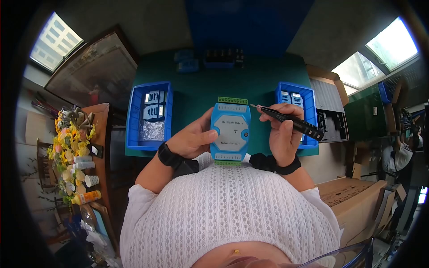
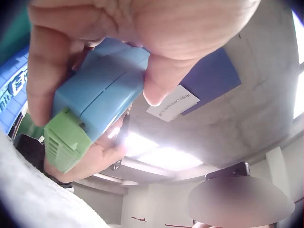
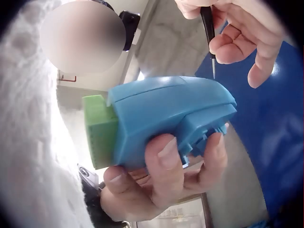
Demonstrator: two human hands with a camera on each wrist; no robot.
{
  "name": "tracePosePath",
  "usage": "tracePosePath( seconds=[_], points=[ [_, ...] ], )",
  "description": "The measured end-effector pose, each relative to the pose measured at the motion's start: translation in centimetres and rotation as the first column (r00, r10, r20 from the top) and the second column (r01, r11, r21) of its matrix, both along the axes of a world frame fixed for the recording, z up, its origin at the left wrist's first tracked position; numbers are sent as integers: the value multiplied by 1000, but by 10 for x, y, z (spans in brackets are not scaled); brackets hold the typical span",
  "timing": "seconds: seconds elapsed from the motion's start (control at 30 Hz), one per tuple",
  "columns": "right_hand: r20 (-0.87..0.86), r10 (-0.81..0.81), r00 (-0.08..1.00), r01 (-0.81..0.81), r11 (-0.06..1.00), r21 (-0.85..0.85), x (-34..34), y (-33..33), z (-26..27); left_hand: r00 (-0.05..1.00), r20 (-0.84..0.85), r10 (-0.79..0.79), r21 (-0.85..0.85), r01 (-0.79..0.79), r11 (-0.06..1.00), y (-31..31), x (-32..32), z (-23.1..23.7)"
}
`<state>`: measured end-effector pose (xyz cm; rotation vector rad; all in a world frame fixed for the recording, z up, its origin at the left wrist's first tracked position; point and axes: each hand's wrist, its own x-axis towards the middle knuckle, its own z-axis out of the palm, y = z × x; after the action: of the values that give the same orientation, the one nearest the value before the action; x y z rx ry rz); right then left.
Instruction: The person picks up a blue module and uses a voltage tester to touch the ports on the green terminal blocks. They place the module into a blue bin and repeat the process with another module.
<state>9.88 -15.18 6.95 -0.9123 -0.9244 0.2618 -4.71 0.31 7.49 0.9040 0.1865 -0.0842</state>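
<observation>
Tabletop [image 1: 192, 85] of dark green stretches out ahead of the person; a left blue bin [image 1: 147, 146] and a right blue bin [image 1: 315, 117] sit on it, one to each side, probably so that either is within reach while the middle stays free for handwork; the left one carries blue units [image 1: 154, 111] and clear plastic bags [image 1: 152, 131], the right one similar units, partly hidden behind the arm.

Between the bins, raised above the table's near edge, is the blue module [image 1: 215, 147], its labelled face turned up to the head camera, seemingly so the print and both ends stay readable; the left hand [image 1: 194, 138] grips it from the side, thumb lying on the face's edge, fingers [image 3: 164, 164] bent a little apart against the underside, a hold that likely keeps the casing steady and leaves the ends uncovered.

The right hand [image 1: 286, 134] pinches a black screwdriver [image 1: 295, 125] between thumb and fingers, the other fingers loosely curled; it slants pen-like, presumably for fine control; two green terminal blocks, an upper one [image 1: 232, 101] and a lower one [image 1: 228, 163], cap the module's ends; smallest of all, the metal tip [image 1: 255, 106] points at the upper block's right end, just beside it; whether they touch I cannot tell.
</observation>
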Motion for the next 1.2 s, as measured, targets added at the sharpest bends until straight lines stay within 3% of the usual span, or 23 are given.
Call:
tracePosePath(
  seconds=[0.13, 0.27, 0.77, 1.2],
  points=[
    [246, -104, 964, 113, 993, -23, 5, 0, 2, 999, -13, 40, 103, -38, 994, -4, -3, 4],
    [320, -164, 933, 169, 986, 13, 6, -2, 5, 997, 14, 75, 119, -76, 990, -6, -6, 5],
    [339, -136, 931, 132, 991, 34, 7, -2, 6, 997, 79, 12, 140, -23, 990, -3, -12, -5],
    [554, -63, 830, 192, 965, -178, 13, -16, 29, 994, 80, 69, 150, -80, 985, -5, -8, 0]
  ],
)
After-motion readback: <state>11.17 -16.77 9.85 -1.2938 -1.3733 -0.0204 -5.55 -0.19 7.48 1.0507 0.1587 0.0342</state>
